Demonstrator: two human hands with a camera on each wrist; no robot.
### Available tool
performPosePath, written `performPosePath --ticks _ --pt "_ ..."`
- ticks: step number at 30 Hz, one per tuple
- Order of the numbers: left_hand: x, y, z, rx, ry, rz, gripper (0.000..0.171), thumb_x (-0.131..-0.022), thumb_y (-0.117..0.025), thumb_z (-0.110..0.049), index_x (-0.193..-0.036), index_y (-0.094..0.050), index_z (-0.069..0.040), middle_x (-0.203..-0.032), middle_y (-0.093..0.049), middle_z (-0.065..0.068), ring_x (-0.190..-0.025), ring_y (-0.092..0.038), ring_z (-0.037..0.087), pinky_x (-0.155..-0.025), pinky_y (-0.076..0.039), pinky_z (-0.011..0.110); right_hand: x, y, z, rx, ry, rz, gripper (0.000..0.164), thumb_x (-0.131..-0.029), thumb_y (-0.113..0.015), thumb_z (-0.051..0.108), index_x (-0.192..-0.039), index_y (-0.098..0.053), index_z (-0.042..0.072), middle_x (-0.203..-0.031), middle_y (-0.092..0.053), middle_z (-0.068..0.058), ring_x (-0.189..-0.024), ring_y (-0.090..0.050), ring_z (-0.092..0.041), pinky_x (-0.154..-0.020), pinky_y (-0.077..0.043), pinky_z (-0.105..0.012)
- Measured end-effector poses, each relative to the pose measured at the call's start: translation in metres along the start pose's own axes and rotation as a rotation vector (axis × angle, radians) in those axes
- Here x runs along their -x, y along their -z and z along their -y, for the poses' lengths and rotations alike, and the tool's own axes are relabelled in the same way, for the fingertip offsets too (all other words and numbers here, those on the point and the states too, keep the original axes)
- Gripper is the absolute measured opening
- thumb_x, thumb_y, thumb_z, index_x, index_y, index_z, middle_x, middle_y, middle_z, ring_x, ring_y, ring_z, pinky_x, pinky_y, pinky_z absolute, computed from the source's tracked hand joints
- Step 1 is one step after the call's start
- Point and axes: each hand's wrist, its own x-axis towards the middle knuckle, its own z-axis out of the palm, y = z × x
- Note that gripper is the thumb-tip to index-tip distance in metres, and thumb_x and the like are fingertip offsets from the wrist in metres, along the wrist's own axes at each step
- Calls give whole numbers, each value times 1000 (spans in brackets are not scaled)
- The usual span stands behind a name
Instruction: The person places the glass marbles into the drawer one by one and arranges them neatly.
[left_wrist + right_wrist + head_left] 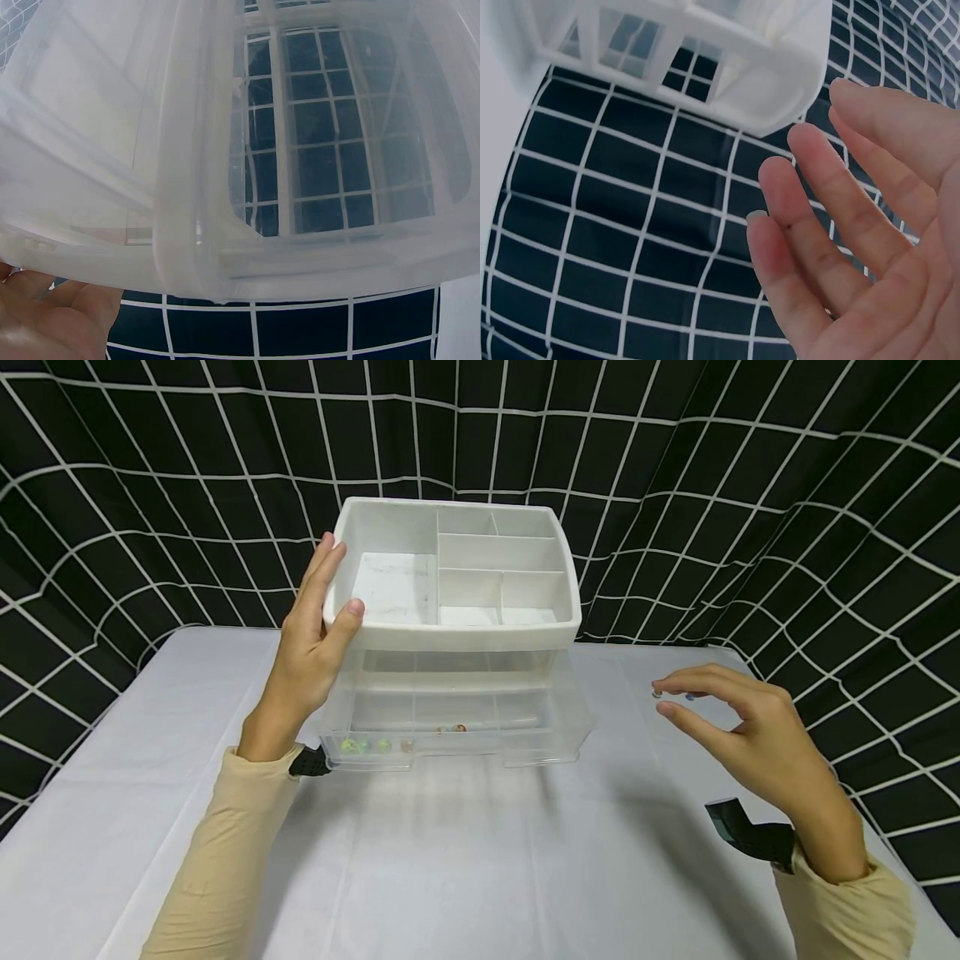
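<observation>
A black fabric backdrop with a white grid (476, 443) surrounds a table covered in white cloth (450, 877). On it stands a white plastic organizer with a compartmented top (450, 637), well forward of the person and between the two hands. Beneath its top, a clear plastic drawer (487, 745) juts toward the person, which leaves its inside reachable from above.

The left hand (303, 639) lies against the organizer's left side, fingers fairly straight along the outer wall and thumb over the front rim; the touch seems meant to steady it. The right hand (757, 735) hangs to the right of the organizer, apart from it, fingers gently bent with a gap between thumb and forefinger, a shape suited to handling tiny things.

Small yellow-green beads (348, 746) sit near the drawer's left front, where its walls likely stop them rolling away. A tiny blue piece (690, 697) shows just beside the right forefinger; whether it touches the finger, I cannot tell.
</observation>
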Motion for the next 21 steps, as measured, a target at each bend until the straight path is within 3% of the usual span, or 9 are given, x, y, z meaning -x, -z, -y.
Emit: performPosePath --ticks 5,8,12,16,21 --pt "0 0 1 -2 -12 3 57 -101 -49 -8 -155 -32 -6 -166 -20 -3 -153 -16 9 -124 -22 39 7 4 -8 25 -50 -8 34 -76 -79 -7 -105 -76 10 -105 -63 26 -78 -58 14 -68 -46 -5" --pt "0 0 1 1 -12 4 57 -101 -49 -8 -155 -32 -6 -166 -19 -3 -153 -17 9 -124 -22 40 12 4 -15 28 -86 -4 35 -76 -79 -6 -106 -75 11 -105 -66 19 -58 -54 10 -53 -45 -9" --pt "0 0 1 3 -8 4 57 -101 -49 -9 -155 -32 -6 -166 -19 -4 -153 -17 9 -124 -23 41 16 3 -25 26 -136 14 34 -77 -79 -4 -107 -75 13 -105 -65 21 -57 -55 7 -52 -45 -10" --pt "0 -1 1 1 -9 0 57 -101 -49 -9 -155 -32 -6 -166 -20 -4 -153 -17 8 -124 -23 39 19 2 -33 22 -176 26 35 -77 -80 -1 -109 -75 14 -105 -60 33 -58 -56 5 -62 -44 -6" --pt "0 -1 1 0 -13 -5 56 -100 -49 -8 -154 -33 -5 -166 -21 -4 -153 -17 8 -124 -22 36 23 2 -36 27 -209 48 35 -79 -81 3 -111 -74 16 -106 -59 36 -74 -57 12 -63 -45 -6"
